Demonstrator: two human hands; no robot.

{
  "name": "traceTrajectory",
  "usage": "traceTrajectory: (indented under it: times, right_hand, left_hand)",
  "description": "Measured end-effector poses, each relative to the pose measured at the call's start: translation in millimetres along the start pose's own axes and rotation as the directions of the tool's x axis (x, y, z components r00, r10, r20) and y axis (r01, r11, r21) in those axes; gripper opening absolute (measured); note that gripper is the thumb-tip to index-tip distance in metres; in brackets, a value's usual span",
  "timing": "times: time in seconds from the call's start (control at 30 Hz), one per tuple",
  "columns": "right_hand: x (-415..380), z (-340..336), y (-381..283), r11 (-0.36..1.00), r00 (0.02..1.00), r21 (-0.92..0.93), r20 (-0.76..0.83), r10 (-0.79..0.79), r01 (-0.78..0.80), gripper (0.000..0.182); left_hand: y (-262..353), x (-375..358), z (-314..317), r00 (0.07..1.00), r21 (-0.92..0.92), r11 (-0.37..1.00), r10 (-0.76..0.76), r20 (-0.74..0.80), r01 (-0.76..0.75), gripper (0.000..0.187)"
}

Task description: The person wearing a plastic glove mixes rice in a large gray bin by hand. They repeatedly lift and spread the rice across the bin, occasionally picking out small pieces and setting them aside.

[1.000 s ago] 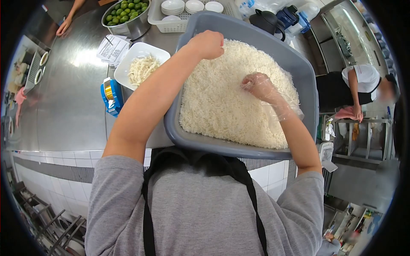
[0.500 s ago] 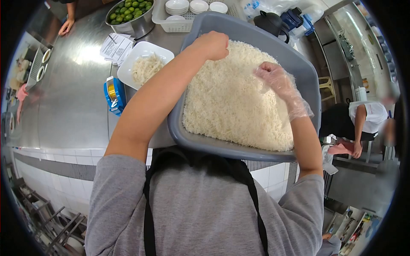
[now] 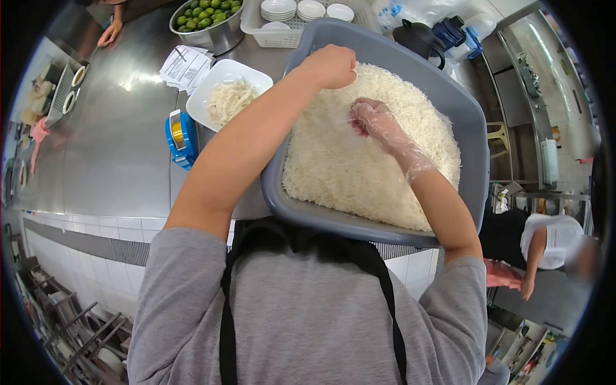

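White grains that look like cooked rice [image 3: 359, 167] fill much of a big grey plastic tub [image 3: 471, 154]. My bare left hand [image 3: 335, 67] is closed in a fist above the tub's far left part, and whatever its fingers hold is hidden. A clear plastic glove covers my right hand [image 3: 378, 120], which hovers over or touches the middle of the rice. Its fingers are curled inward, and I cannot make out anything in them. Left of my left forearm, a white dish [image 3: 199, 106] holds pale shreds [image 3: 231, 99].
A blue tape dispenser [image 3: 181, 140] and papers [image 3: 186, 67] lie on the steel table [image 3: 115, 154]. Behind are a metal pot [image 3: 221, 38] of green limes [image 3: 204, 14] and a white basket [image 3: 276, 38] with small dishes. Bottles [image 3: 459, 35] stand beyond the tub. A person [image 3: 545, 240] is at right.
My right hand has moved left across the rice, closer to my left hand. My left hand stays closed in about the same place. The person at right has shifted lower in view.
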State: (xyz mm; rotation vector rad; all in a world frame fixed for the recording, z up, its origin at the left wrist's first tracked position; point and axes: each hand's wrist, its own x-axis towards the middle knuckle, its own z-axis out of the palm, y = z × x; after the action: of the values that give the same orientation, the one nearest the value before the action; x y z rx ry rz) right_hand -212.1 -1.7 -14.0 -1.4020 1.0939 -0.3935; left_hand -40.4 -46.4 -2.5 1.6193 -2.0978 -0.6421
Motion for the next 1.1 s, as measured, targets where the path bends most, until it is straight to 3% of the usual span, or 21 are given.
traceTrajectory:
  times: [0.07, 0.13, 0.17, 0.2, 0.23, 0.37, 0.43, 0.47, 0.5, 0.53, 0.57, 0.63, 0.77, 0.8, 0.83, 0.87, 0.93, 0.97, 1.1]
  right_hand:
    - [7, 7, -2, 0.998, 0.999, -0.038, -0.008, 0.046, -0.046, 0.020]
    - [12, 15, 1, 0.866, 0.965, -0.471, -0.099, -0.244, 0.171, 0.018]
    - [13, 16, 6, 0.865, 0.965, -0.471, -0.094, -0.245, 0.174, 0.018]
    - [14, 15, 14, 0.602, 0.895, -0.698, 0.129, -0.427, 0.388, 0.019]
    - [15, 15, 19, 0.243, 0.771, -0.794, 0.386, -0.506, 0.557, 0.020]
    - [16, 18, 26, 0.259, 0.824, -0.806, 0.421, -0.379, 0.532, 0.024]
    - [14, 5, 12, 0.515, 0.778, -0.591, 0.379, -0.501, 0.621, 0.023]
    - [12, 1, 3, 0.516, 0.778, -0.590, 0.380, -0.501, 0.621, 0.023]
    - [10, -4, -7, 0.704, 0.894, -0.579, 0.106, -0.434, 0.410, 0.023]
    - [9, -10, -11, 0.852, 0.938, -0.490, -0.167, -0.302, 0.187, 0.023]
    - [11, -18, -12, 0.851, 0.938, -0.491, -0.170, -0.303, 0.186, 0.023]
    - [18, -32, -14, 0.994, 0.953, -0.051, -0.291, 0.078, -0.097, 0.028]
    - [30, -19, 5, 0.992, 0.973, -0.126, -0.225, -0.050, 0.022, 0.027]
    - [30, -7, 10, 0.875, 0.946, -0.449, -0.165, -0.280, 0.181, 0.024]
    - [31, 3, 13, 0.633, 0.883, -0.709, -0.032, -0.469, 0.311, 0.022]
    - [32, 9, 17, 0.634, 0.883, -0.708, -0.030, -0.468, 0.312, 0.022]
    - [34, 16, 27, 0.381, 0.835, -0.826, 0.180, -0.520, 0.415, 0.018]
    - [39, 15, 29, 0.443, 0.884, -0.819, 0.155, -0.441, 0.365, 0.020]
    - [33, -4, 4, 0.561, 0.867, -0.701, 0.173, -0.467, 0.441, 0.022]
  left_hand:
    - [-2, 0, 2, 1.000, -0.002, 1.000, 0.011, -0.028, -0.011, 0.025]
    - [-2, 0, 2, 0.999, -0.003, 1.000, 0.008, -0.036, -0.008, 0.026]
    - [-2, -1, 2, 0.999, -0.005, 1.000, 0.013, -0.041, -0.013, 0.026]
    - [-2, -1, 2, 0.999, -0.005, 1.000, 0.010, -0.042, -0.011, 0.026]
    - [-1, -1, 1, 1.000, -0.003, 1.000, 0.000, -0.024, 0.000, 0.027]
    - [-2, -2, 2, 0.997, 0.024, 0.998, 0.054, -0.063, -0.052, 0.024]
    - [-2, -2, 2, 0.998, 0.021, 0.999, 0.040, -0.056, -0.039, 0.024]
    - [-2, -2, 2, 0.999, 0.018, 0.999, 0.031, -0.044, -0.031, 0.024]
    - [-2, -2, 2, 0.999, 0.018, 0.999, 0.032, -0.043, -0.031, 0.024]
    - [-2, -2, 2, 0.999, 0.011, 1.000, 0.023, -0.046, -0.023, 0.024]
    - [-1, -1, 3, 0.999, 0.004, 1.000, 0.016, -0.050, -0.016, 0.024]
    - [0, 1, 0, 0.997, -0.027, 0.999, 0.021, -0.076, -0.023, 0.024]
    - [0, 0, -2, 0.977, -0.187, 0.981, 0.009, -0.214, -0.050, 0.022]
    - [0, -1, -2, 0.977, -0.187, 0.981, 0.007, -0.215, -0.048, 0.022]
    - [0, -1, -2, 0.974, -0.204, 0.978, -0.004, -0.225, -0.044, 0.022]
    - [0, -1, -2, 0.972, -0.221, 0.974, -0.013, -0.234, -0.040, 0.022]
    - [0, -1, -1, 0.974, -0.201, 0.979, -0.009, -0.227, -0.038, 0.022]
    - [0, -1, -1, 0.975, -0.182, 0.983, -0.004, -0.221, -0.038, 0.023]
    - [-1, -2, -2, 0.978, -0.167, 0.985, 0.008, -0.206, -0.044, 0.023]
